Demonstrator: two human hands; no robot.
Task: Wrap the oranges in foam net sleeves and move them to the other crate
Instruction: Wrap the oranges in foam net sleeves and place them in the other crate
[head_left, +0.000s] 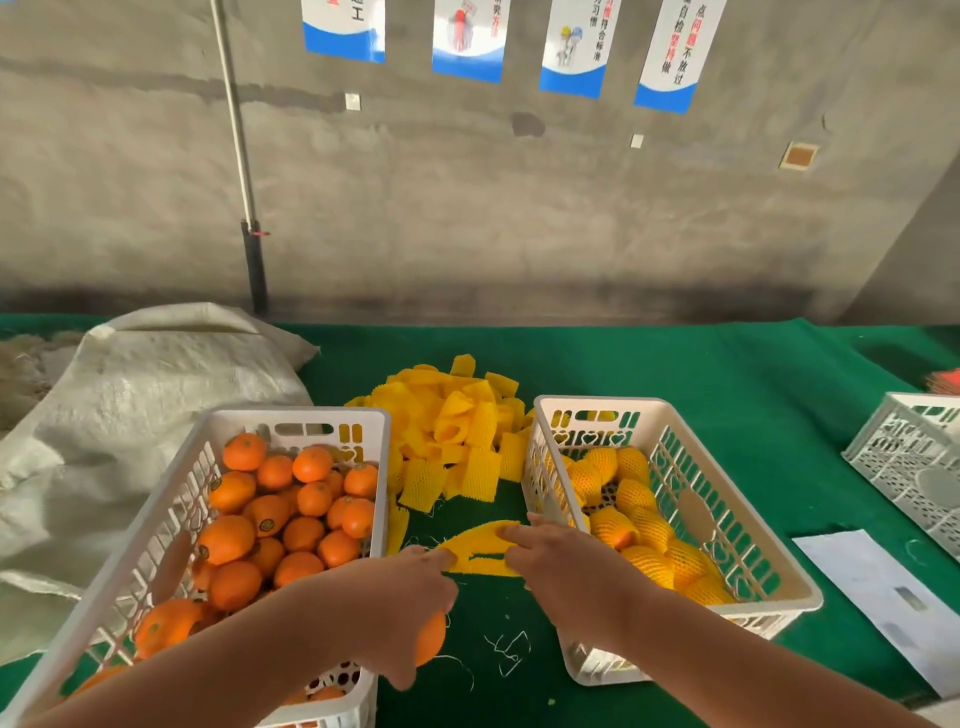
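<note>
Partway done. Left fingers (436, 558) clenched round a bare round orange (430, 638), also pinching one flat yellow foam net sleeve (480, 551); right fingers (511, 535) pinching its other end. Right of those, white plastic crate (769, 577) roughly half filled with sleeved fruit; left, white slotted crate (156, 519) heaped with unwrapped oranges.

Three white crates (675, 519), four posters (470, 39), two hands (561, 561).

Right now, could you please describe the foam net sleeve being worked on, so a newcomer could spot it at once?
Start at the green felt-covered table and find the gap between the two white plastic crates. In front of the heap of yellow foam net sleeves, one flattened yellow foam sleeve is held between the left hand and right hand. Unlike the heaped ones, it lies alone, stretched.
</note>
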